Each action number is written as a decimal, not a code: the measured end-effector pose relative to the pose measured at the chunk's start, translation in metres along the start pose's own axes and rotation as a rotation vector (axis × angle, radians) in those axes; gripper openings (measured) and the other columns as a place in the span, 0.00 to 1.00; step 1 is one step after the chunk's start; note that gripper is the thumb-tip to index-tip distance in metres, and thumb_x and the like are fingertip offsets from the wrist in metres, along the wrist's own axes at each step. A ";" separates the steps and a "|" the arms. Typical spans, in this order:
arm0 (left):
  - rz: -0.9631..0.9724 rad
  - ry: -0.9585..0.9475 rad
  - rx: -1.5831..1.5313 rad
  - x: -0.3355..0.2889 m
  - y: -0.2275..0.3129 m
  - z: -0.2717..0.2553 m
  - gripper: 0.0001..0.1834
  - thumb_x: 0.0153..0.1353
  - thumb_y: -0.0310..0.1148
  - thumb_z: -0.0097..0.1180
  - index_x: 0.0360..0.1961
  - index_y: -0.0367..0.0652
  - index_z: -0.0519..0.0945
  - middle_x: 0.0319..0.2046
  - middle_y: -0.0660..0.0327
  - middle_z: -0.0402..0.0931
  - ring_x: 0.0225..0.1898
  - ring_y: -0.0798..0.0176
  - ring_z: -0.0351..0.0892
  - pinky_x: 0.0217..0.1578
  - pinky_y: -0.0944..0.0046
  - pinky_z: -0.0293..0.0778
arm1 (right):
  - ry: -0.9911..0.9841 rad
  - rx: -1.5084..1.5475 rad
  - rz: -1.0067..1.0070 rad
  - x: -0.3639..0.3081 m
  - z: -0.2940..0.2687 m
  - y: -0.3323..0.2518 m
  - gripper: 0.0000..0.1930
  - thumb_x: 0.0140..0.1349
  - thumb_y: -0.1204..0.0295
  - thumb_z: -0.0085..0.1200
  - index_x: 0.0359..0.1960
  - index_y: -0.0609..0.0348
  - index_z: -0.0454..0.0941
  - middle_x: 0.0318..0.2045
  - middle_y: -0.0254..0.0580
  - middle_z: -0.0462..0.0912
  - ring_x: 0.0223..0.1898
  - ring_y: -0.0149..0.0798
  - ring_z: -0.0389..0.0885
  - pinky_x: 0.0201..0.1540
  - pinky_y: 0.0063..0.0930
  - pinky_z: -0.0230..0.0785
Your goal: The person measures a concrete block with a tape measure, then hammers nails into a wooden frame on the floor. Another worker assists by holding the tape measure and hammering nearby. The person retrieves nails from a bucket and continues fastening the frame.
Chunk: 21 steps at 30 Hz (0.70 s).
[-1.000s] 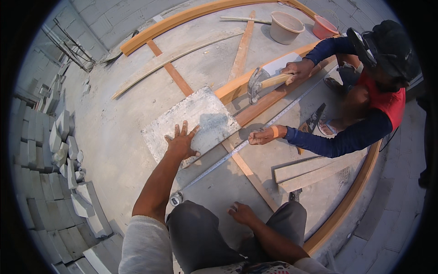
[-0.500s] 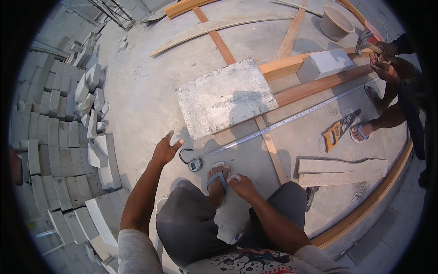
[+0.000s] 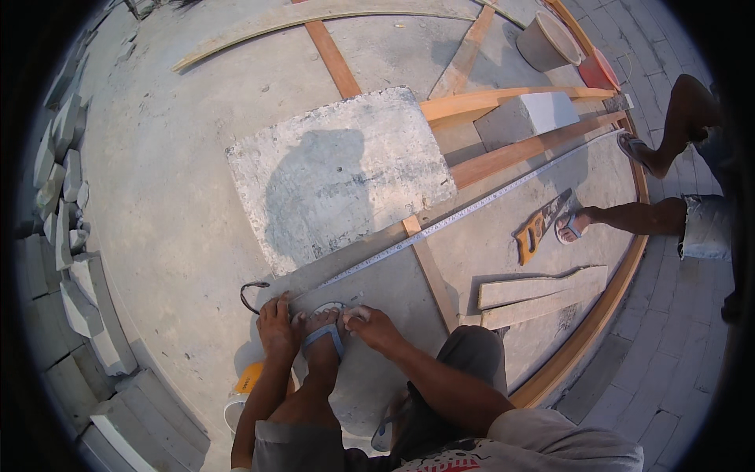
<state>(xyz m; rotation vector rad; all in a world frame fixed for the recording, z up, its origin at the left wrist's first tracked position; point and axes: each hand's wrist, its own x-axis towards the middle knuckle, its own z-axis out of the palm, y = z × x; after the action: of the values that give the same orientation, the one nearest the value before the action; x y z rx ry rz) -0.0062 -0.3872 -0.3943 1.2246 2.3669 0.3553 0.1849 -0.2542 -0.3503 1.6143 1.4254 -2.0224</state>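
My left hand (image 3: 277,326) is closed over the case of a tape measure, whose black strap loop (image 3: 252,296) sticks out beside the fingers. The case itself is hidden under the hand. From there the long white tape blade (image 3: 472,208) runs out to the far right, alongside a brown timber (image 3: 519,156). Beside my sandalled foot, my right hand (image 3: 371,327) is drawn together in a pinch; whatever it may hold is too small to make out. A whitish board (image 3: 338,177) lies just beyond my hands, with my shadow across it.
A yellow-handled saw (image 3: 535,232) lies right of the tape, near a co-worker's foot (image 3: 570,226). Short planks (image 3: 543,295), a pale block (image 3: 531,118) and a bucket (image 3: 548,41) are about. Stacked blocks (image 3: 102,315) line the left. A yellow-and-white bucket (image 3: 248,381) stands by my left forearm.
My left hand has come down from open above the floor onto the tape measure. My view has shifted right and nearer. The co-worker's hands and hammer have left the view.
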 end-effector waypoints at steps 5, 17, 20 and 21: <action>0.009 -0.067 0.123 0.010 -0.016 0.004 0.21 0.54 0.36 0.64 0.51 0.50 0.80 0.49 0.55 0.76 0.57 0.48 0.73 0.49 0.44 0.70 | 0.023 -0.046 -0.077 0.011 0.014 -0.014 0.23 0.64 0.54 0.56 0.49 0.62 0.82 0.36 0.49 0.85 0.37 0.40 0.84 0.46 0.33 0.74; -0.306 -0.356 -0.545 0.016 -0.055 -0.093 0.07 0.56 0.28 0.60 0.33 0.34 0.84 0.19 0.61 0.77 0.22 0.69 0.74 0.27 0.64 0.71 | 0.018 -0.230 -0.218 -0.004 0.013 -0.027 0.24 0.67 0.53 0.53 0.52 0.62 0.79 0.43 0.60 0.84 0.47 0.57 0.83 0.52 0.43 0.73; -0.232 -0.396 -0.496 0.021 -0.041 -0.094 0.06 0.57 0.27 0.59 0.32 0.35 0.83 0.19 0.66 0.75 0.22 0.71 0.72 0.26 0.66 0.69 | -0.029 -0.224 -0.210 0.004 0.009 -0.022 0.24 0.69 0.53 0.52 0.54 0.60 0.79 0.49 0.54 0.84 0.52 0.50 0.81 0.57 0.37 0.71; -0.192 -0.383 -0.482 0.022 -0.039 -0.094 0.05 0.57 0.26 0.59 0.31 0.35 0.83 0.19 0.67 0.74 0.22 0.72 0.71 0.25 0.66 0.68 | -0.003 -0.155 -0.165 0.008 0.006 -0.021 0.24 0.69 0.52 0.52 0.54 0.61 0.79 0.48 0.53 0.84 0.51 0.49 0.81 0.56 0.36 0.71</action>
<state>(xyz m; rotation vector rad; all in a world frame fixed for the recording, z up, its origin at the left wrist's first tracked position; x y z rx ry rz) -0.0918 -0.3935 -0.3351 0.7554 1.8993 0.5357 0.1645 -0.2446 -0.3453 1.4742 1.7190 -1.9410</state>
